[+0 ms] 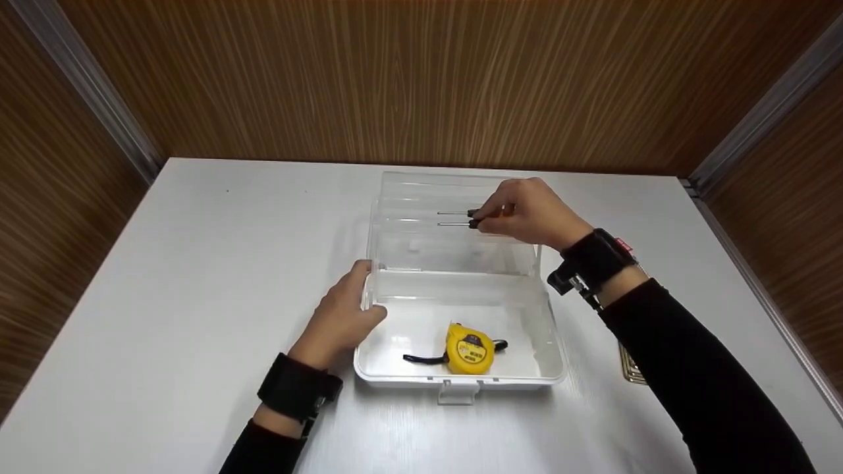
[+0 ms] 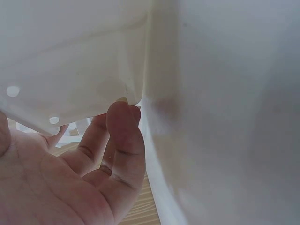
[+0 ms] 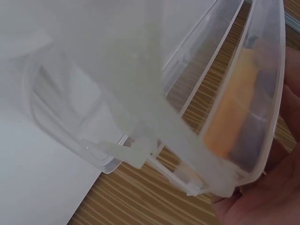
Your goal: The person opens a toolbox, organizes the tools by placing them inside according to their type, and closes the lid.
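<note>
Left hand [image 1: 339,316] rests with relaxed fingers on the clear box's [image 1: 395,372] nine-o'clock wall, while the right hand [image 1: 527,214] pinches two screwdrivers [image 1: 458,218] above its twelve-o'clock side, shafts pointing nine o'clock.

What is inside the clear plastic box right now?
A yellow tape measure with a black strap lies on the floor of the clear box. The left hand covers the box's near-left corner, so that spot is hidden.
</note>
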